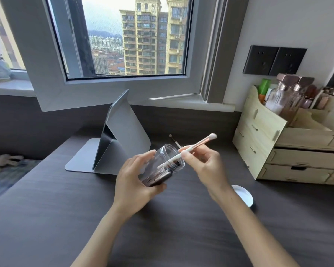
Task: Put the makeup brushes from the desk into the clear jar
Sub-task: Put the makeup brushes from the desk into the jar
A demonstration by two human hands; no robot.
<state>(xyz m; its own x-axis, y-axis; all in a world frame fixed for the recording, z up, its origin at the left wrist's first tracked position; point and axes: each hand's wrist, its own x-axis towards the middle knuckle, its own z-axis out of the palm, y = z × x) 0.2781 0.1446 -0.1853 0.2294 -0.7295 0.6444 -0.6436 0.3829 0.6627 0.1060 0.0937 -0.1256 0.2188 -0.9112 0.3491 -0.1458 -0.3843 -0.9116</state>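
Left hand (pixel 132 182) gripping tilted jar (pixel 163 164), mouth facing right hand (pixel 201 160); right fingers pinching brush (pixel 189 148), handle end entering mouth, long axis aligning.

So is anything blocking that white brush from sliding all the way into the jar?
Nothing blocks the mouth: the white brush, held by the right hand, already has its handle end through the open rim of the clear jar, which the left hand tilts toward it. Darker brushes already lie inside, leaving room.
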